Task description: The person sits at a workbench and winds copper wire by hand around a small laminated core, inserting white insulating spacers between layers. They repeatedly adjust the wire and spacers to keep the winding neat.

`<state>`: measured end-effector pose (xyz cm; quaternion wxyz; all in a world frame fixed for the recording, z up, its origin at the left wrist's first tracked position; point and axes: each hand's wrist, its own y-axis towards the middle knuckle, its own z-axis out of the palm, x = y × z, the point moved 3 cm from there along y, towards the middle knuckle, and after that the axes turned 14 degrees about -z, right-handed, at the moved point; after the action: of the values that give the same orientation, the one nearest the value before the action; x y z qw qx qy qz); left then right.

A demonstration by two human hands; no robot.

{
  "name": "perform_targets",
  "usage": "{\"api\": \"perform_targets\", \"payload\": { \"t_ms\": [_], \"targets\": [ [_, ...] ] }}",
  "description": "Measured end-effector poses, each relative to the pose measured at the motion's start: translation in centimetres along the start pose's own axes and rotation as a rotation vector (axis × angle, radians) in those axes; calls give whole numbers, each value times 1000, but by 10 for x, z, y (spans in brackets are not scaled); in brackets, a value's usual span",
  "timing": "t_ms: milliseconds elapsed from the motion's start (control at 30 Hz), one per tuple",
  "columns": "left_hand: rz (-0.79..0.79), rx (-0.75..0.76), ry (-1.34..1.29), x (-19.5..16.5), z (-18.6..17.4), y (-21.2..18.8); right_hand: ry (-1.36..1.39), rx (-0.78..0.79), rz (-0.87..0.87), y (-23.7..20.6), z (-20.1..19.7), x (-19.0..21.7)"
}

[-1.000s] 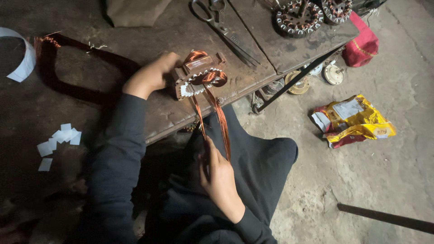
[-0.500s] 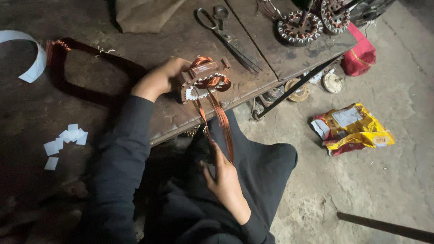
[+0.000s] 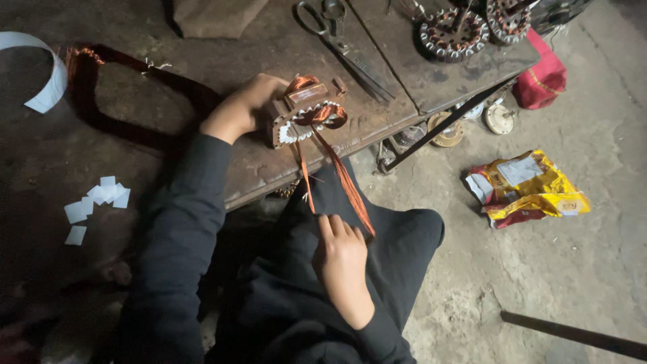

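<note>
The right hand has slid nearer along the copper wire, pulling it taut.
Its fingers close on the wire's near end; the shiny strands run far-left up to the small coil frame at the worn table's edge, clasped by the left hand.

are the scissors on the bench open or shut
Shut. The scissors lie flat on the bench with both blades together in one line and the two handle loops side by side.
</note>
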<state>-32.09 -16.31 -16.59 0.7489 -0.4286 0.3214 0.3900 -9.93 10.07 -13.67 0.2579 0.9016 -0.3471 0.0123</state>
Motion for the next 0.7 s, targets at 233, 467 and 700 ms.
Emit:
{"api": "perform_targets", "payload": {
  "t_ms": [233, 467, 700],
  "targets": [
    [-159, -294, 97, 0, 2, -9, 233, -9, -90, -29, 8, -9],
    [-127, -125, -20, 3, 0, 2, 413, 3, 113, -13, 17, -19],
    [-121, -112, -29, 5, -2, 10, 487, -111, -78, 10, 8, 2]
  ]
}}
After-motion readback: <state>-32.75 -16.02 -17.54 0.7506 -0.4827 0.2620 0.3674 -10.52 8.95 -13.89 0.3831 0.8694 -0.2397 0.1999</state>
